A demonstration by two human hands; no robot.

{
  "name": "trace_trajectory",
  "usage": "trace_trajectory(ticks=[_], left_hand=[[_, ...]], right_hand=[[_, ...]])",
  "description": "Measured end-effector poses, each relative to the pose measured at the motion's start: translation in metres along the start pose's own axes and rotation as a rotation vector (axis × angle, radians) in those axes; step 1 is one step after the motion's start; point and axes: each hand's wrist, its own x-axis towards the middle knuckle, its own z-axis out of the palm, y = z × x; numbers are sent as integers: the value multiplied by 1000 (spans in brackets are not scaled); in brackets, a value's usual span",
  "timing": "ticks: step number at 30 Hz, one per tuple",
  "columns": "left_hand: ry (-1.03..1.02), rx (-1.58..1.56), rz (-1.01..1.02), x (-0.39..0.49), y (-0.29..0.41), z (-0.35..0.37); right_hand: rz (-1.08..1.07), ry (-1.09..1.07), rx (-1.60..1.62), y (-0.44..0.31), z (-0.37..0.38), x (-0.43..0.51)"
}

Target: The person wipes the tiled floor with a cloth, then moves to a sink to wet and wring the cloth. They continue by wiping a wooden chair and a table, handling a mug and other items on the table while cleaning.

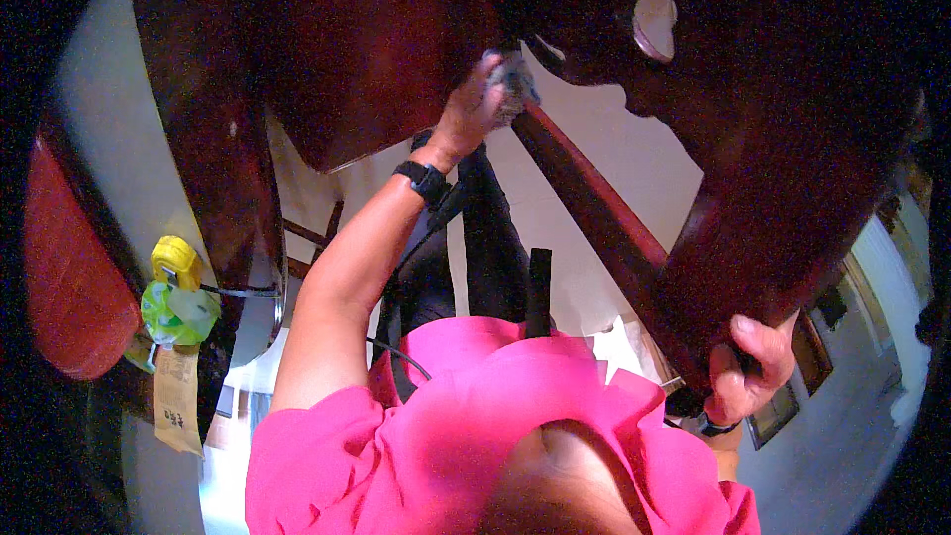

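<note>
My left hand point(475, 100), slightly blurred, holds a crumpled grey cloth point(513, 85) against the upper end of a dark red wooden bar point(587, 186). That bar slants down to the right and meets a broad, dark red, polished wooden furniture part point(750, 200) with a scalloped edge and a cut-out hole. At the lower right, my right hand point(750, 371) is curled around the lower edge of this part, with the thumb on the near side. A large dark red wooden panel point(371, 52) lies just left of my left hand.
At the left, a yellow tape measure point(176, 261), a green and white plastic packet point(180, 312) and a tan paper strip point(177, 397) bearing writing are beside a curved dark wooden part point(215, 134). A red rounded surface point(78, 267) stands farther left. Pale floor shows between the wooden parts.
</note>
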Motion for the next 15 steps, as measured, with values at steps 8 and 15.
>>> trace_trajectory(ticks=[8,15], left_hand=[[-372,180,-172,14,-17,-6],[-459,-73,-169,5,98,-8]], right_hand=[[20,-55,4,10,16,21],[-21,-88,6,3,10,30]])
